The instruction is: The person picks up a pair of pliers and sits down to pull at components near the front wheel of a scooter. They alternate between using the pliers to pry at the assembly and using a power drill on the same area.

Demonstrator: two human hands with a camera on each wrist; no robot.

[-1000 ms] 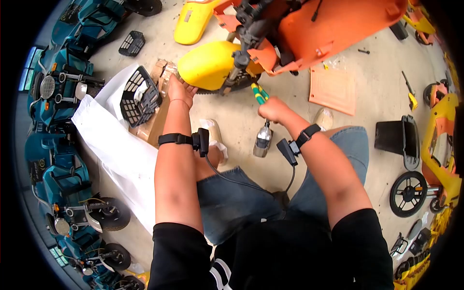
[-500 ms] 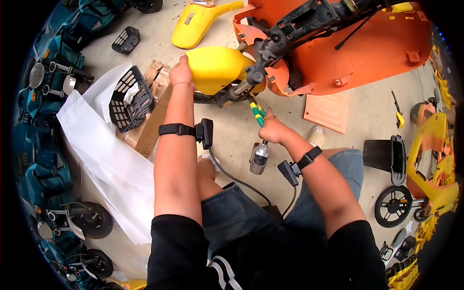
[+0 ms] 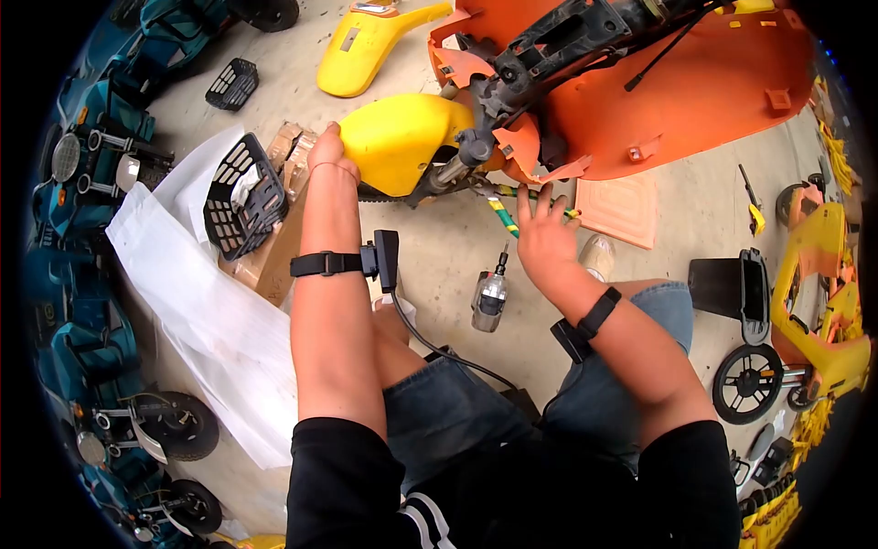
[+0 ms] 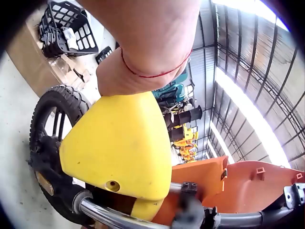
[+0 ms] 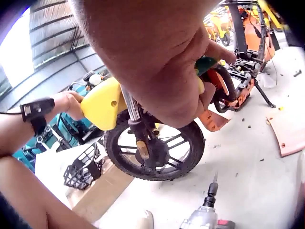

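A yellow front fender (image 3: 393,142) sits over the front wheel (image 5: 114,157) of a partly stripped motorbike. My left hand (image 3: 331,157) grips the fender's front end; its fingers are largely hidden behind the panel in the left wrist view. Beside the fork, my right hand (image 3: 549,240) holds pliers (image 3: 502,218) with green and yellow handles, spread apart. Their head is close to the fork (image 3: 453,172), below the fender's rear part. In the right wrist view the hand covers most of the tool. A power driver (image 3: 489,297) stands on the floor between the feet.
A large orange body panel (image 3: 677,101) spreads behind the fork. At left are a black basket (image 3: 242,206), a cardboard box (image 3: 288,233) and white sheeting (image 3: 197,293). A flat orange panel (image 3: 617,210) lies right of the wheel; a loose yellow fender (image 3: 366,50) lies beyond.
The bike's front end has swung and the left hand has shifted to the fender's tip. The pliers' handles, earlier together in the right fist, are now spread, with the right hand's fingers extended further.
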